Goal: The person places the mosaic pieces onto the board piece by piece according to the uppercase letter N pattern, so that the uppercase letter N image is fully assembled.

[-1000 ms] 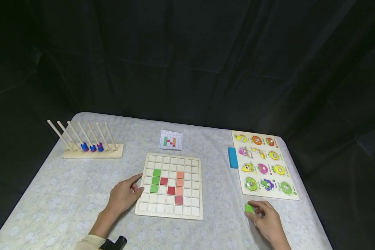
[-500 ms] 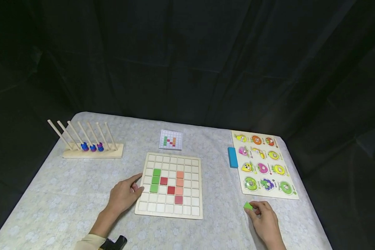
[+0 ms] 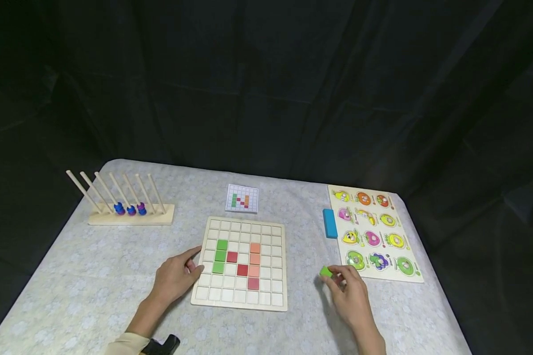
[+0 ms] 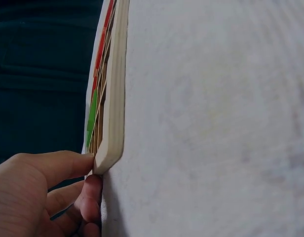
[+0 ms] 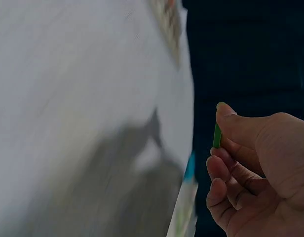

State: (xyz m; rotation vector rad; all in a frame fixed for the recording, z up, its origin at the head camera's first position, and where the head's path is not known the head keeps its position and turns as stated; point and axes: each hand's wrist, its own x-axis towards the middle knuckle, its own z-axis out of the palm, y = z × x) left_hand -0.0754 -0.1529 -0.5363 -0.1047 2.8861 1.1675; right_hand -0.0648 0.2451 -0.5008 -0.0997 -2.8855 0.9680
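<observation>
A wooden grid board (image 3: pixel 240 295) lies flat in the middle of the table, bearing green tiles (image 3: pixel 220 256) in a column, red tiles (image 3: pixel 242 270) on a diagonal and orange-pink tiles (image 3: pixel 255 259) in another column. My left hand (image 3: pixel 176 278) holds the board's left edge between thumb and finger; the left wrist view shows them at its corner. To the right of the board, my right hand (image 3: pixel 348 296) pinches a small green tile (image 3: pixel 325 271) between thumb and fingertips. In the right wrist view this tile (image 5: pixel 217 136) is seen edge-on, raised above the table.
Behind the board lies a printed pattern card (image 3: pixel 242 198). A wooden peg stand (image 3: pixel 131 221) with blue and purple beads is at the left. On the right are a blue block (image 3: pixel 330 224) and a fruit puzzle board (image 3: pixel 375 231), close behind my right hand.
My right hand, pinching the green tile, has moved left and away from me, toward the grid board. The left hand stays at the board's edge.
</observation>
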